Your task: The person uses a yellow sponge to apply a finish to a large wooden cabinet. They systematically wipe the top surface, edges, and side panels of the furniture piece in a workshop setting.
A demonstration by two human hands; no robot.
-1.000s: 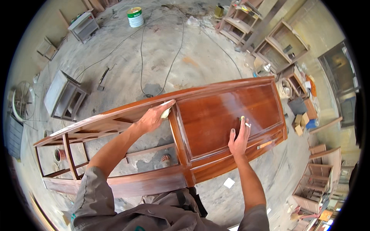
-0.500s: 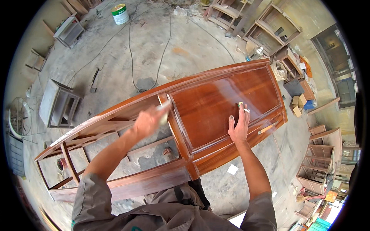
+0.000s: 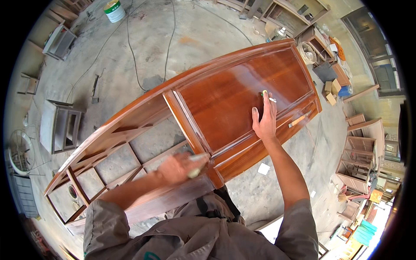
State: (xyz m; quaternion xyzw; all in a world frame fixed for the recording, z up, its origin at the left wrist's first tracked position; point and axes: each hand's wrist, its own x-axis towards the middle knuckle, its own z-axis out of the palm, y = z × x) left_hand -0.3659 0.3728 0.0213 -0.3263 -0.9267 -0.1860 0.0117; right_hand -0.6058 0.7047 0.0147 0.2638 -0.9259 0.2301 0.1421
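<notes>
A long wooden furniture frame (image 3: 184,123) lies across in front of me, with a glossy reddish-brown panel (image 3: 225,104) in its right part. My left hand (image 3: 175,168), smeared by motion, is closed on a pale pad (image 3: 197,168) at the near end of the upright beside the panel; its exact kind is blurred. Flat on the panel's near right part rests my right hand (image 3: 265,121), fingers stretched out. What looks like a cigarette (image 3: 272,100) sits between its fingers, and something small, yellow and green shows at a fingertip.
A paintbrush (image 3: 297,121) lies on the frame's near right rail. Open compartments (image 3: 117,162) fill the frame's left part. Cables (image 3: 132,56) run over the concrete floor beyond, near a white-green bucket (image 3: 114,12). Wooden cabinets (image 3: 357,158) stand at the right, a grey stool (image 3: 60,125) at left.
My left hand has swept the pale pad along the upright from its far part toward its near end. My right hand stays on the panel. The whole view has shifted slightly.
</notes>
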